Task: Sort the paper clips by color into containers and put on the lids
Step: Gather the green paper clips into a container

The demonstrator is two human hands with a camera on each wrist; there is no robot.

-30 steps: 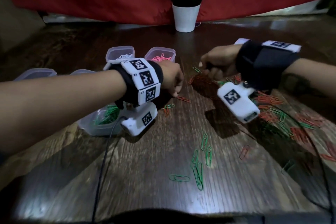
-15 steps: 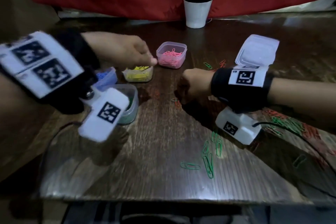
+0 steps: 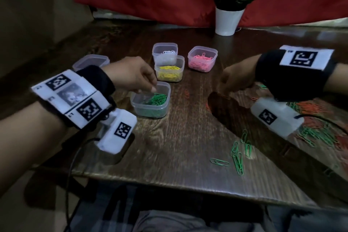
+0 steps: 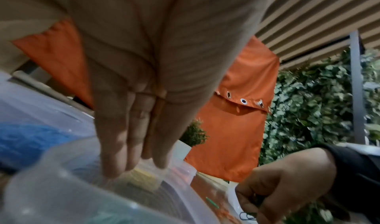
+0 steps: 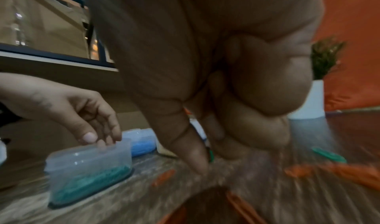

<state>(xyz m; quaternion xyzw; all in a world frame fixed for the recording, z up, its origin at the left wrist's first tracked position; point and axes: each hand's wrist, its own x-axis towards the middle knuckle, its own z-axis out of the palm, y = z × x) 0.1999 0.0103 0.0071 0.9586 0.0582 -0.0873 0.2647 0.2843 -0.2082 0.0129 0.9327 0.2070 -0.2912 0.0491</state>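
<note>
Left hand [image 3: 131,75] now over green container [image 3: 150,102]

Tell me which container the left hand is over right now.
The green-clip container, nearest the table's front edge; the left hand hangs fingers-down over its rim, while the yellow, white and pink ones sit farther back.

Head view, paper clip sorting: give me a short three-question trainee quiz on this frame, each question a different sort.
1. True or false: the left hand hangs over the container of green clips.
2. Which container touches the one with white clips? A pink, B yellow, C green.
3. Fill in: the loose clips near the table's front edge are ____.

Key: 1 true; 2 B; 3 green.
</note>
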